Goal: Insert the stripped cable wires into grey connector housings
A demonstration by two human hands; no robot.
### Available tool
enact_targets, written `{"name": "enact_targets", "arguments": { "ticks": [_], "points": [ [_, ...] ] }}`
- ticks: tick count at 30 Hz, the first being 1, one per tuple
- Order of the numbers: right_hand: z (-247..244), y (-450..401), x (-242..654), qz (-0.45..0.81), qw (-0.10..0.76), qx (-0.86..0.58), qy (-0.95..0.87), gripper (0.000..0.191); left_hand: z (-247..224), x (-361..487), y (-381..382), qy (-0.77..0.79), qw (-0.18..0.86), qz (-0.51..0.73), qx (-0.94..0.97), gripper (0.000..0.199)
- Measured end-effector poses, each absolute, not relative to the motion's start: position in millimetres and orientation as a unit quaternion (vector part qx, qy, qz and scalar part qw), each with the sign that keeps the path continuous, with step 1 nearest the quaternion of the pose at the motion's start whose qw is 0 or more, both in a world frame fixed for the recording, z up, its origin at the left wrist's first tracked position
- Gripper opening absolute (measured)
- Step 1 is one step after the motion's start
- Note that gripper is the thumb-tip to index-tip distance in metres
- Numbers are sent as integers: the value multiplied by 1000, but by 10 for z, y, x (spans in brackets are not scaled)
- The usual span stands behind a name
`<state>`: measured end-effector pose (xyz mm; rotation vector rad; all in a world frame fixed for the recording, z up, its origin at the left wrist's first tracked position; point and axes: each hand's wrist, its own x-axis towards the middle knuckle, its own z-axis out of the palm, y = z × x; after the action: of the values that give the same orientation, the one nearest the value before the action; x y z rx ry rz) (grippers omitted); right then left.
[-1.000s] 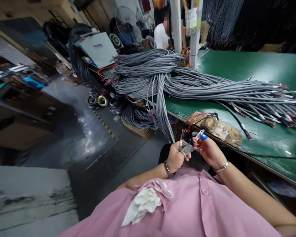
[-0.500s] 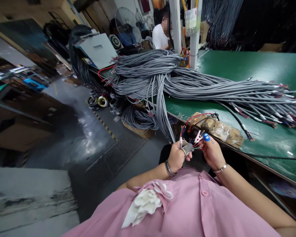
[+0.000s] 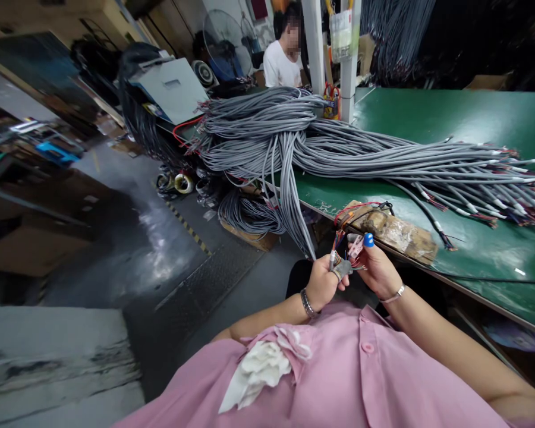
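My left hand (image 3: 323, 282) is closed on the end of a grey cable (image 3: 332, 260), whose thin coloured wires (image 3: 338, 239) fan out upward above the fingers. A grey cover wraps the left thumb. Just beside it, my right hand (image 3: 380, 270) pinches a small pale pink piece (image 3: 356, 246) between the fingers and the thumb, which wears a blue finger cover. The kind of that piece is not clear. Some wire ends lie between the two hands, close to the pink piece. Fingertips partly hide the details there.
A thick bundle of grey cables (image 3: 365, 156) stretches over the green table (image 3: 437, 119). Near the table edge lies a wooden block (image 3: 396, 235) with red and black wires. Behind the table, by a white post (image 3: 314, 47), sits a person (image 3: 282, 64). A fan (image 3: 227, 41) stands further back.
The pale pink piece in my right hand has turned; its two separate prongs now look close together. Wires over my left hand stand slightly more to the right. The view has shifted slightly.
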<state>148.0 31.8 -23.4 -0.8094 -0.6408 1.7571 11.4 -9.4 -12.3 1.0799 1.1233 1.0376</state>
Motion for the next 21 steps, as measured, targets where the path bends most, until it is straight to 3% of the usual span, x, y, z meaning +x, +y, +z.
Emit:
{"name": "enact_targets", "arguments": {
  "ticks": [5,9,13,21],
  "points": [
    [-205,236,1499,745,533,-329,-228,43,-122,87,-119,481,589,450,468,35],
    [-216,132,1625,797,441,-315,-267,44,-95,34,-171,489,586,438,475,36],
    [-199,42,1703,809,373,-315,-329,30,-93,-9,-229,485,567,415,520,36],
    [-130,-61,1607,708,407,-353,-457,21,-201,-43,-201,459,584,347,573,27]
  ]
}}
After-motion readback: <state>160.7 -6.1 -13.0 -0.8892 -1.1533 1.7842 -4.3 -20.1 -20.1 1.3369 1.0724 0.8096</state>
